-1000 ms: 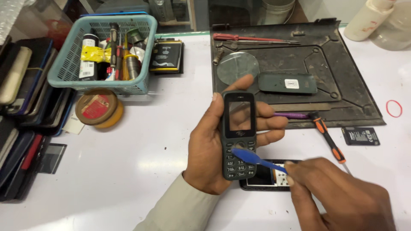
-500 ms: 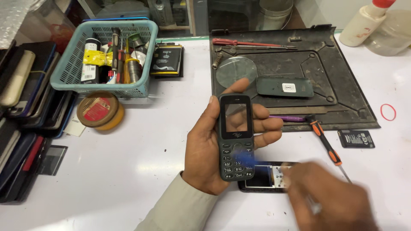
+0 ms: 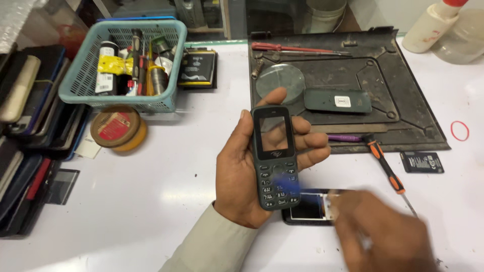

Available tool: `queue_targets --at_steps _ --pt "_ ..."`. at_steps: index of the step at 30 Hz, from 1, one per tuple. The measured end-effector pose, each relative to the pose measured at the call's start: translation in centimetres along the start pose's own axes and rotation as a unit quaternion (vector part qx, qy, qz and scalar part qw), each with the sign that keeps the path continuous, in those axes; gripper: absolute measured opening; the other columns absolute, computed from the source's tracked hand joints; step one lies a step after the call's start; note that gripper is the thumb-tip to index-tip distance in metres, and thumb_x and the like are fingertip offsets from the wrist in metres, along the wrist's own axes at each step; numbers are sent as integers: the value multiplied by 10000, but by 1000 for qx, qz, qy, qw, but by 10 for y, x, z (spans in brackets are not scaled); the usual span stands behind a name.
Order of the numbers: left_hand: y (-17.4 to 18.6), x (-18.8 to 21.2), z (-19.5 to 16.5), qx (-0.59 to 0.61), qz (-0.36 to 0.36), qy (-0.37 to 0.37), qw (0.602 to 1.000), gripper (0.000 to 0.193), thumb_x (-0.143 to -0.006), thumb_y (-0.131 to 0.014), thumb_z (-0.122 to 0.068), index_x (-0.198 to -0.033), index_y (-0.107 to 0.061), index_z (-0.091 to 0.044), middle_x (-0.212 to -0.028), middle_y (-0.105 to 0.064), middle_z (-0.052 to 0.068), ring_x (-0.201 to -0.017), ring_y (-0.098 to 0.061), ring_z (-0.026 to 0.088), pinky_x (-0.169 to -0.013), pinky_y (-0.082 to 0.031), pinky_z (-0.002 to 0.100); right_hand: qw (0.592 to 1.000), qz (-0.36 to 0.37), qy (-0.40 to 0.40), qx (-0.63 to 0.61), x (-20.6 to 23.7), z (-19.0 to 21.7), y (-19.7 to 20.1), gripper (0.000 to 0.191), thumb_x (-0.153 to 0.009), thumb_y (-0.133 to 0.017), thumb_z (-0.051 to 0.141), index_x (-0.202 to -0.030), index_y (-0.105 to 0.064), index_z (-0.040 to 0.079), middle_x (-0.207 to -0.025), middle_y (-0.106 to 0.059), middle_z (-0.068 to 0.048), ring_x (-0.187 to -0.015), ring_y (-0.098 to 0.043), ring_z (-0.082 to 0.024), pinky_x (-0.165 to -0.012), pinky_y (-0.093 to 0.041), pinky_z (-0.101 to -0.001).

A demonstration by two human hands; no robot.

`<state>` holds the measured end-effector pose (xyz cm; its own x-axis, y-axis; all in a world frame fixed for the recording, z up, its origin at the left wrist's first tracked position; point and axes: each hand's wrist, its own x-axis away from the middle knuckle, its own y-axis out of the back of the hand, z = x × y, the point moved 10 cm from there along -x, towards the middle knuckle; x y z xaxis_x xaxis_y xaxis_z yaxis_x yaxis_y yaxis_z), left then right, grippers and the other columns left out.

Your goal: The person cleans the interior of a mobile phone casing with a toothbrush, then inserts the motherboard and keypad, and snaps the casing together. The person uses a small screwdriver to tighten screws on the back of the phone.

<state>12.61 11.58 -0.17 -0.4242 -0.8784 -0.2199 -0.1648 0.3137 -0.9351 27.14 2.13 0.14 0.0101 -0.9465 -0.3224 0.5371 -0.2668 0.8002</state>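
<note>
Above the white worktable (image 3: 141,201), near the middle of the scene, the left hand (image 3: 247,171) gripped one dark keypad phone (image 3: 275,156) upright, fingers wrapped round its right edge, while the blurred right hand (image 3: 383,231) at the near right pinched one blue-headed brush (image 3: 302,190) whose tip touched the phone's lower keys. Under them lay one opened phone body (image 3: 307,209); farther back, one dark work mat (image 3: 353,85) carried one round lens (image 3: 280,83), one back cover (image 3: 337,100) and one red screwdriver (image 3: 297,49). One orange-handled screwdriver (image 3: 385,163) and one battery (image 3: 421,162) lay right of the hands, one red rubber band (image 3: 459,130) farther right, and one teal basket (image 3: 123,63) stood at the far left beside one tape roll (image 3: 118,128).
</note>
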Motion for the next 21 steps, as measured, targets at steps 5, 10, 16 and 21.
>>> queue_targets --at_steps 5,10,16,21 --pt "2 0 -4 -14 -7 -24 1000 597 -1186 -169 -471 -1607 -356 -93 -1164 -653 193 -1126 -678 366 -1032 -569 527 998 -44 27 -41 9 0 1 100 -848 -734 64 -945 -712 74 -919 -767 -71 -765 -752 -160 -662 -582 -285" --pt "4 0 -4 -21 -13 -25 999 594 -1166 -168 -481 -1590 -350 -107 -1161 -653 193 -1120 -680 368 -1019 -576 524 998 -11 38 -40 20 -4 -13 65 -831 -741 79 -890 -737 107 -905 -787 -31 -796 -804 -148 -749 -616 -283" --pt "1 -2 -9 -28 -16 -36 999 590 -1169 -172 -477 -1580 -353 -96 -1196 -638 214 -1140 -679 380 -1016 -583 513 997 -33 49 -51 27 0 -16 88 -847 -731 93 -932 -735 71 -914 -769 -67 -812 -800 -166 -732 -617 -286" --pt "11 -1 -6 -55 -61 -10 997 586 -1104 -207 -505 -1523 -375 -131 -1246 -663 206 -1115 -679 340 -938 -600 456 997 -42 -2 -60 16 -5 -3 33 -892 -695 78 -911 -722 72 -946 -783 -71 -815 -765 -146 -672 -633 -254"
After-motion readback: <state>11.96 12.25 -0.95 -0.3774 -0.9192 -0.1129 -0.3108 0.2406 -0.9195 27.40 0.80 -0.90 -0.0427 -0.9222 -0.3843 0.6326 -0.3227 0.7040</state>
